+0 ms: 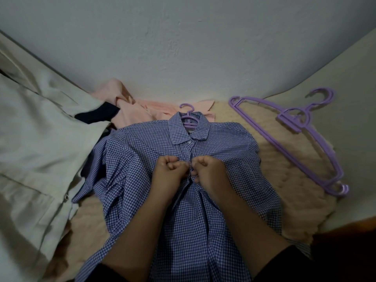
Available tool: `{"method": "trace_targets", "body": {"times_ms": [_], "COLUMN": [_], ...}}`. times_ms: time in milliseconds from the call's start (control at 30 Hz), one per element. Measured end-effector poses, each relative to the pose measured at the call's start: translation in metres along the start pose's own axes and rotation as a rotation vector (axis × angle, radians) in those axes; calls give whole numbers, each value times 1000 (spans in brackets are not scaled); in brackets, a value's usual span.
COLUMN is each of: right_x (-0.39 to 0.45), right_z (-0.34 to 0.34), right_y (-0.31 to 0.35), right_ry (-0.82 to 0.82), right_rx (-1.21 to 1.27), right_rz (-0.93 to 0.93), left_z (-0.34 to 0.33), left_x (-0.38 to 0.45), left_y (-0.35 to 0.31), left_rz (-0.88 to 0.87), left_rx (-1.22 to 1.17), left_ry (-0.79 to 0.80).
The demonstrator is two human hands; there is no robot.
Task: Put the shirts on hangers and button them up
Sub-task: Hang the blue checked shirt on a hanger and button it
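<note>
Forearms: both reach in from the near edge and meet over the middle of the checked shirt [183, 200], hiding the lower placket from view.
Left hand [168, 169]: fingers curled tight, pinching the left edge of the shirt front at the placket.
Right hand [207, 169]: fingers curled the same way, pinching the right edge, knuckles almost touching the left hand.
Step in hand: by my reading, a button below the collar is being worked through its hole; the button itself is hidden between the two hands.
Risk, misalignment: cloth bunches under both hands, so the button may go into the wrong hole and skew the front.
Risk, pull: tugging the placket toward the near side may drag the collar off the small purple hanger [188, 119], whose hook shows at the neck.
Top button [189, 142]: appears fastened just under the collar.
Fleece blanket [284, 169]: soft and tan under the shirt; it gives no firm backing, so the fabric may slide.
Spare hangers [301, 127]: purple, stacked far right, well apart from the hands.
Pink shirt [130, 104]: crumpled at the far side by the wall, not yet hung.
Beige garment [40, 139]: heaped at left, its edge near the checked sleeve, which could snag.
</note>
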State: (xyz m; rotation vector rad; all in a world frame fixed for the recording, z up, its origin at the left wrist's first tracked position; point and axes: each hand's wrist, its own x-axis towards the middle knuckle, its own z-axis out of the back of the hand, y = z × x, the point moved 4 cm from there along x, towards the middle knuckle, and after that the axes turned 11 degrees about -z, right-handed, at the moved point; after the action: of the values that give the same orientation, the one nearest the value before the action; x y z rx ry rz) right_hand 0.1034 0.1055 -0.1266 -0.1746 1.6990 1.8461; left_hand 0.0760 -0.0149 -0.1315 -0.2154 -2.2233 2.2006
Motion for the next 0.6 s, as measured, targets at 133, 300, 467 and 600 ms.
{"method": "trace_targets", "body": {"times_ms": [133, 300, 467, 600], "right_x": [-2, -4, 6, 7], "right_z": [1, -1, 2, 4], "right_y": [1, 4, -2, -4], "right_ry": [-48, -44, -45, -15], "right_rx": [-104, -293, -221, -177], "right_rz": [170, 316, 214, 231], "left_z": [-1, -2, 1, 2], "left_x": [0, 0, 2, 7], "left_y": [0, 0, 2, 0], "left_rz": [-28, -99, -71, 34], "left_rx": [56, 191, 220, 197], "left_ry": [19, 7, 55, 68]}}
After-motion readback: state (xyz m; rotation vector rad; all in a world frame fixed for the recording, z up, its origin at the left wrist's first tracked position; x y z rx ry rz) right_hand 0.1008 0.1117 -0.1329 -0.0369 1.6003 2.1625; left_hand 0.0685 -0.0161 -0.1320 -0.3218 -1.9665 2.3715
